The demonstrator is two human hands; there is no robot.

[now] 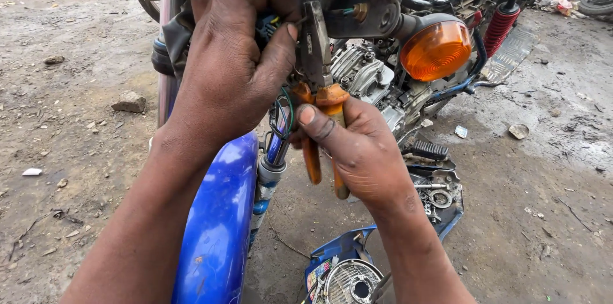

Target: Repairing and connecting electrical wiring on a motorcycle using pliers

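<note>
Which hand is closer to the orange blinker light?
Right. The right hand grips the pliers just below-left of the orange light; the left hand sits farther left, on the wires.

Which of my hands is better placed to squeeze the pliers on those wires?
Right. The right hand already grips the orange pliers by the handles, jaws up at the wiring. The left hand is busy holding the wire bundle.

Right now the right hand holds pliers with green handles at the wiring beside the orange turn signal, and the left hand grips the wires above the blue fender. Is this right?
Not quite: the handles are orange, not green, as the head view shows. The right hand holds the pliers at the wiring beside the orange turn signal, and the left hand grips the wires above the blue fender.
</note>
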